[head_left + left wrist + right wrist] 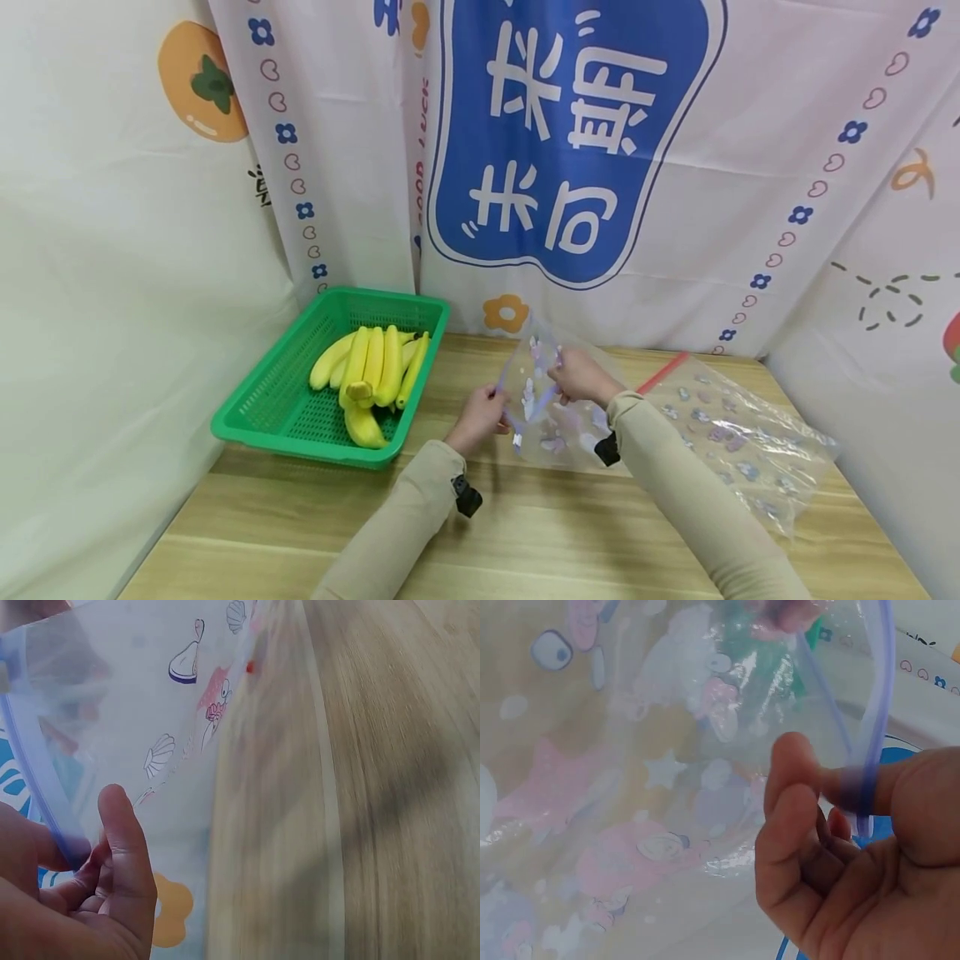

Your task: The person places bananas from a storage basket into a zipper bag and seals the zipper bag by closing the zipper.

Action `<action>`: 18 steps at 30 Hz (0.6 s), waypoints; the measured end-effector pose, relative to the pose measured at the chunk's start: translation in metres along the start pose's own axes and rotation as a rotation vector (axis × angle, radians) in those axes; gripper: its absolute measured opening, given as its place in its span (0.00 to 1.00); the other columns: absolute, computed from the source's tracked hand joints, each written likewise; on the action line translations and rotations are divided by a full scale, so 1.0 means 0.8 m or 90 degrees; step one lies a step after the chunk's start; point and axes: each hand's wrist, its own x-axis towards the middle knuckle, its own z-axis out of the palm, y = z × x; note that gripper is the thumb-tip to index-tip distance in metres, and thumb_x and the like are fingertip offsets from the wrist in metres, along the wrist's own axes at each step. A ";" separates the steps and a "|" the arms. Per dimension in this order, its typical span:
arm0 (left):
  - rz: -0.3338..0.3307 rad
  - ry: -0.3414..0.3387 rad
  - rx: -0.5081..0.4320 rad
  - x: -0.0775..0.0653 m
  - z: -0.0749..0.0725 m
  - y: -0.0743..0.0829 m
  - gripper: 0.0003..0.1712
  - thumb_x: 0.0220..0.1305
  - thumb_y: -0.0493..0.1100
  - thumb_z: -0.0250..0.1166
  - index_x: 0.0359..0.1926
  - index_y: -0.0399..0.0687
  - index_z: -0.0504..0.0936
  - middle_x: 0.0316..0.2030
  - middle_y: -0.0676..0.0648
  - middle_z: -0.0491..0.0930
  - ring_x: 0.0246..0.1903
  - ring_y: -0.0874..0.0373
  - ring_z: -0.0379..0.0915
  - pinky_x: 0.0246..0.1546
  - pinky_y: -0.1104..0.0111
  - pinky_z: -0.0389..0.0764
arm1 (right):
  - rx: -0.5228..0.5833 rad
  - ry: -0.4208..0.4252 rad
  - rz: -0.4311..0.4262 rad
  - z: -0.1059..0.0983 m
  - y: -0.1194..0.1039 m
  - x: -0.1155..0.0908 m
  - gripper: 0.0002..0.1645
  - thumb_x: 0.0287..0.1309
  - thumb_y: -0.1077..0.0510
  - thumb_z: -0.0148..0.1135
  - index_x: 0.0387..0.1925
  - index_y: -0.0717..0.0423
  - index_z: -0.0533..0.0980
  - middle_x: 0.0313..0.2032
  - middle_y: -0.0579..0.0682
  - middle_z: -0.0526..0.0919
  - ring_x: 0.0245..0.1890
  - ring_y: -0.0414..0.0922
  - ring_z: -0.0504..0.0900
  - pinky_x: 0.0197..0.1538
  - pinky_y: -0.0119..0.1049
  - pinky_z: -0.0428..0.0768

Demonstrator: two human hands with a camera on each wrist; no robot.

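Between both hands stands a clear zip bag [551,437] with a purple zip edge and printed cartoon shapes, its mouth spread apart. My left hand [482,414] pinches the purple rim on the left; in the left wrist view the thumb and fingers of that hand [105,885] hold the strip. On the right side my right hand [583,377] grips the opposite rim. The right wrist view shows this hand [840,847] with its thumb and fingers on the purple zip strip [876,697].
A green basket [243,412] at the left holds several yellow bananas [375,362]. At the right lies another clear printed bag [738,433] with a red top strip [663,372], partly behind my right arm. Patterned cloth [360,208] hangs behind the wooden table [540,533].
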 end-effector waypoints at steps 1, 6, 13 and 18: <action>-0.002 0.003 0.001 0.000 -0.001 -0.001 0.11 0.67 0.36 0.52 0.39 0.30 0.75 0.20 0.46 0.71 0.18 0.59 0.71 0.23 0.65 0.81 | 0.013 0.004 0.003 -0.001 0.000 -0.001 0.07 0.61 0.66 0.51 0.34 0.70 0.69 0.18 0.54 0.76 0.14 0.44 0.78 0.19 0.33 0.78; -0.003 0.008 0.010 0.003 -0.002 -0.004 0.10 0.68 0.36 0.52 0.40 0.31 0.74 0.19 0.46 0.71 0.16 0.60 0.70 0.20 0.66 0.80 | 0.027 0.034 0.007 -0.005 -0.001 -0.004 0.05 0.59 0.66 0.52 0.27 0.62 0.69 0.20 0.51 0.75 0.16 0.42 0.77 0.22 0.32 0.77; 0.008 0.035 0.031 0.002 -0.002 -0.008 0.11 0.65 0.34 0.49 0.41 0.30 0.75 0.18 0.47 0.68 0.14 0.61 0.65 0.13 0.74 0.73 | -0.083 0.113 -0.038 -0.003 -0.001 -0.004 0.24 0.60 0.64 0.51 0.09 0.54 0.61 0.13 0.46 0.70 0.12 0.40 0.65 0.23 0.34 0.69; 0.021 0.059 0.061 0.005 -0.002 -0.010 0.13 0.67 0.36 0.50 0.44 0.30 0.77 0.23 0.48 0.66 0.15 0.63 0.61 0.14 0.75 0.71 | -0.111 0.130 -0.035 -0.003 -0.003 -0.004 0.21 0.67 0.60 0.46 0.19 0.59 0.75 0.28 0.51 0.83 0.21 0.43 0.75 0.31 0.39 0.75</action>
